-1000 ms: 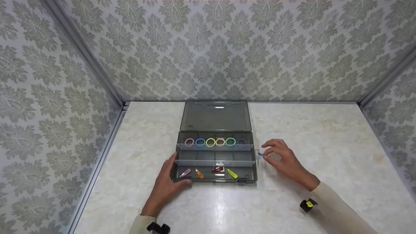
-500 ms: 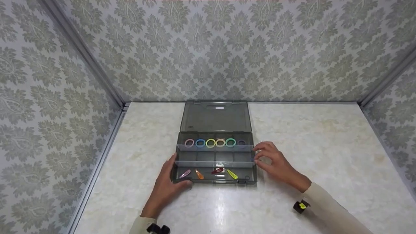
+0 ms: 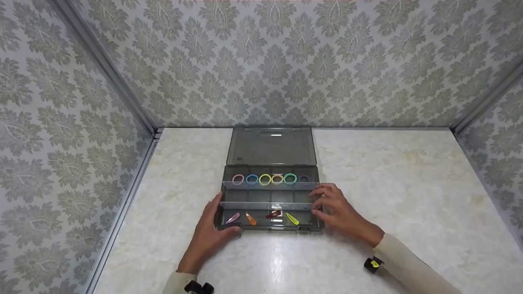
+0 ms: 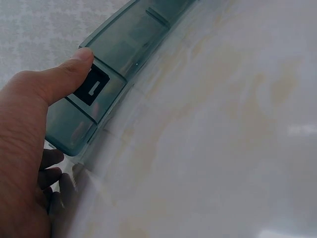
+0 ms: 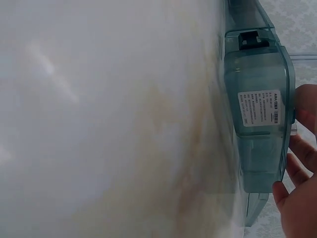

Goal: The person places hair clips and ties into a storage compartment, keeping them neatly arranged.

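Observation:
A grey translucent compartment box [image 3: 245, 196] lies on the table with its lid [image 3: 271, 145] raised back. My left hand [image 3: 210, 237] grips the box's front left corner, thumb on the front wall and fingers along the side. Over the right end of the front row, my right hand [image 3: 337, 210] pinches a small blue hair clip, mostly hidden by the fingers. Snap hair clips lie in that row: a pink clip [image 3: 233, 218], an orange clip [image 3: 250, 219], a dark red clip [image 3: 273, 214] and a yellow clip [image 3: 291, 218].
Several coloured rings, including a green ring [image 3: 289, 179], stand in the box's back row. Clear dividers [image 3: 249, 204] separate the rows. The pale table [image 3: 392, 171] surrounds the box, with patterned walls [image 3: 273, 61] behind and at the sides.
My right hand has moved left with the blue clip, from beside the box to over the right end of its front row. My left hand has stayed on the corner.

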The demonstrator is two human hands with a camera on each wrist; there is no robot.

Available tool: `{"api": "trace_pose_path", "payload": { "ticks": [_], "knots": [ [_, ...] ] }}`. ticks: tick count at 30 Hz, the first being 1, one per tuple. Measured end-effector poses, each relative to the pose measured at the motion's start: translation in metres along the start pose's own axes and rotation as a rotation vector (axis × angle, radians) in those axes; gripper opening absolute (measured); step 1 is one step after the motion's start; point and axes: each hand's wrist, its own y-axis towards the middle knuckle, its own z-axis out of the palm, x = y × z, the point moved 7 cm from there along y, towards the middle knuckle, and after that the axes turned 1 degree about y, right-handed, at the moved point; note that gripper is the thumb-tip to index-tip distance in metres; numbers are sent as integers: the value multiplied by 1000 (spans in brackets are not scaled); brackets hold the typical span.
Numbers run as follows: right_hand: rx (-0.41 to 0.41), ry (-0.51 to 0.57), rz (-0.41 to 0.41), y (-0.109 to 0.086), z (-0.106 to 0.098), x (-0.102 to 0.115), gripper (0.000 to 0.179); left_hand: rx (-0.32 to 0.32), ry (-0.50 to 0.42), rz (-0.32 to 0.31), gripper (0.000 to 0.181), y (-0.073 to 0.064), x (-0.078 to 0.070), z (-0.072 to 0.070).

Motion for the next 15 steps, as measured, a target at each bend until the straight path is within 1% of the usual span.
{"api": "trace_pose_path", "payload": {
  "ticks": [6, 12, 15],
  "knots": [
    [87, 12, 100, -2, 9, -1, 19, 1, -4, 8, 128, 1, 1, 0],
    [150, -11, 142, 3, 15, 3, 10, 7, -17, 11, 127, 0, 2, 0],
    [172, -58, 163, 6, 17, 4, 7, 10, -23, 5, 126, -1, 2, 0]
  ]
}}
